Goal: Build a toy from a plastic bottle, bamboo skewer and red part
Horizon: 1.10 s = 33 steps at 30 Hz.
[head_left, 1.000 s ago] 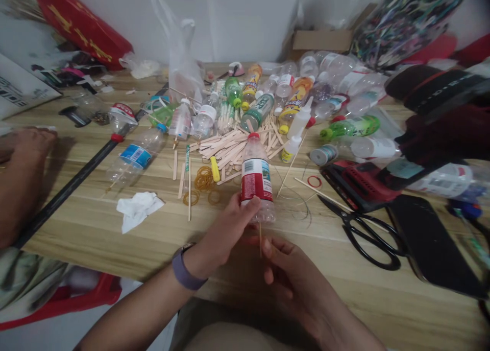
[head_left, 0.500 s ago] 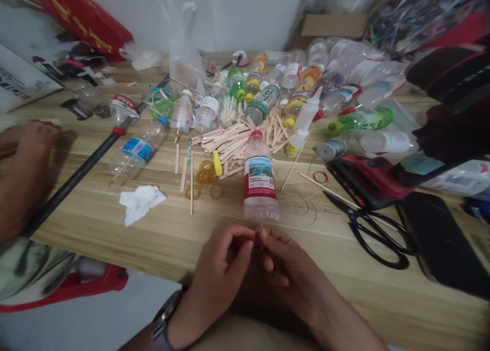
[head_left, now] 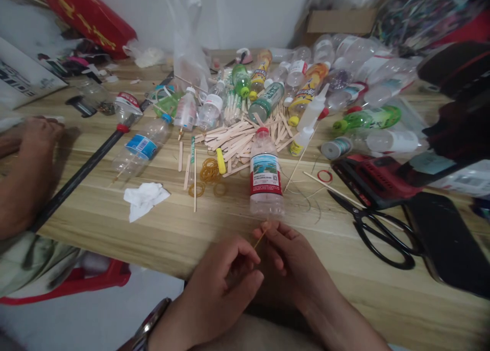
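Note:
A clear plastic bottle with a red cap and a lake picture on its label lies on the table, its base toward me. Just below that base, my right hand pinches a thin tan strand that looks like a rubber band. The strand runs slantwise down to my left hand, whose curled fingers hold its other end; the exact grip there is hidden. Left of the bottle are a heap of rubber bands and a yellow tube-like piece.
Wooden craft sticks and many bottles fill the back. Black scissors, a phone and a red-black power tool are at right. At left lie a crumpled tissue, a blue-labelled bottle, a black rod and another person's hand.
My left hand has drawn back toward me and away from my right hand, and the tan strand now shows stretched between them. The whole view has shifted slightly.

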Motion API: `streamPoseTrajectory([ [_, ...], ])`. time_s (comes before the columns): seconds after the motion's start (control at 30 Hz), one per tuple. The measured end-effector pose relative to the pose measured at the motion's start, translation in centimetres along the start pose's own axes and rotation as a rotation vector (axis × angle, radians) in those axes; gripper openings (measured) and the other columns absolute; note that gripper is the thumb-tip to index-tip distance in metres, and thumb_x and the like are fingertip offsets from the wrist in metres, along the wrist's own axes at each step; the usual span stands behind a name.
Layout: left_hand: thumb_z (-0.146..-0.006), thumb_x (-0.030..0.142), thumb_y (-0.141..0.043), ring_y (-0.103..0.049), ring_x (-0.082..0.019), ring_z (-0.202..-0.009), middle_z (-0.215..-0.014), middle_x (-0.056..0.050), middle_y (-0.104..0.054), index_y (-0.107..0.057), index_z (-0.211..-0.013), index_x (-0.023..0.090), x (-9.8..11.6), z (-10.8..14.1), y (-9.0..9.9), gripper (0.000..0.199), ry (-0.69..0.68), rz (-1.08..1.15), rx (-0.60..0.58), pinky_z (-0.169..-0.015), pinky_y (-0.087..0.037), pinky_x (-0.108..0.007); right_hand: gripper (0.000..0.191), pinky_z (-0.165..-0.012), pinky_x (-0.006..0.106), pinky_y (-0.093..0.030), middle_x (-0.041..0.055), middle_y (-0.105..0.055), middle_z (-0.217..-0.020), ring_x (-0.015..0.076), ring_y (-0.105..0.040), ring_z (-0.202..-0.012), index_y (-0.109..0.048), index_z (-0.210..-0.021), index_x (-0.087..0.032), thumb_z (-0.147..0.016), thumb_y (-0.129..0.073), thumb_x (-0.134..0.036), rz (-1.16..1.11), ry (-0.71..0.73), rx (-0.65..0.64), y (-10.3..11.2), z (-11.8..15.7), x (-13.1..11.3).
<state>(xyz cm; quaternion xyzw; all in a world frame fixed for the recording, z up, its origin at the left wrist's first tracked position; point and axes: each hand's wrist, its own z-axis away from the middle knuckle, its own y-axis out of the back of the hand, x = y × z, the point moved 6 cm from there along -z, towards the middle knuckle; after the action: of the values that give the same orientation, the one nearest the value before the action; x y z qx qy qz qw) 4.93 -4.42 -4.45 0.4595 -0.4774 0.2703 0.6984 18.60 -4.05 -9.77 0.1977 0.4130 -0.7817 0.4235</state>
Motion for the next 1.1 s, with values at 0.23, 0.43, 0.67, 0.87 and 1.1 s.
streamPoseTrajectory([
  [0.23,-0.092,0.027,-0.054,-0.063,-0.017,-0.073,-0.078,-0.001,-0.071,-0.071,-0.082,0.023,0.4,-2.3,2.4,0.021,0.02,-0.147,0.103,-0.065,-0.045,-0.027,0.048,-0.031,0.015,-0.017,-0.0043,-0.066,-0.061,0.0001,-0.03,-0.034,-0.059,-0.068,-0.017,-0.053,-0.094,-0.047,-0.037,0.009,0.022,-0.5,0.4,-0.2],
  [0.43,-0.089,0.027,-0.054,-0.063,-0.018,-0.068,-0.073,-0.001,-0.073,-0.071,-0.075,0.023,0.1,-3.6,2.9,0.022,0.093,-0.296,0.143,-0.064,-0.042,-0.028,0.046,-0.033,0.013,-0.024,-0.0037,-0.065,-0.063,0.0011,-0.034,-0.037,-0.06,-0.071,-0.017,-0.056,-0.094,-0.044,-0.072,0.012,-0.016,-0.8,0.5,0.1],
  [0.67,-0.092,0.024,-0.052,-0.065,-0.019,-0.075,-0.082,-0.002,-0.076,-0.073,-0.082,0.021,0.8,-3.4,1.4,0.023,0.07,-0.346,-0.007,-0.067,-0.042,-0.028,0.046,-0.036,0.013,-0.034,-0.0042,-0.066,-0.062,0.0038,-0.045,-0.04,-0.063,-0.082,-0.018,-0.056,-0.096,-0.036,-0.141,0.001,-0.064,-1.0,0.6,0.3],
  [0.87,-0.093,0.023,-0.051,-0.067,-0.021,-0.077,-0.085,-0.004,-0.077,-0.074,-0.085,0.02,0.8,-3.4,1.5,0.024,0.099,-0.382,0.014,-0.068,-0.043,-0.029,0.044,-0.036,0.013,-0.038,-0.003,-0.068,-0.063,0.0033,-0.047,-0.04,-0.064,-0.078,-0.016,-0.056,-0.097,-0.035,-0.18,-0.011,-0.067,-0.9,0.6,0.4],
  [1.1,-0.095,0.022,-0.046,-0.065,-0.026,-0.083,-0.089,-0.01,-0.076,-0.074,-0.086,0.02,0.3,-4.6,1.4,0.03,0.152,-0.655,-0.045,-0.071,-0.04,-0.033,0.045,-0.037,0.011,-0.042,-0.0023,-0.07,-0.061,0.003,-0.05,-0.041,-0.065,-0.077,-0.015,-0.053,-0.099,-0.032,-0.217,-0.034,-0.063,-1.0,0.4,0.8],
])
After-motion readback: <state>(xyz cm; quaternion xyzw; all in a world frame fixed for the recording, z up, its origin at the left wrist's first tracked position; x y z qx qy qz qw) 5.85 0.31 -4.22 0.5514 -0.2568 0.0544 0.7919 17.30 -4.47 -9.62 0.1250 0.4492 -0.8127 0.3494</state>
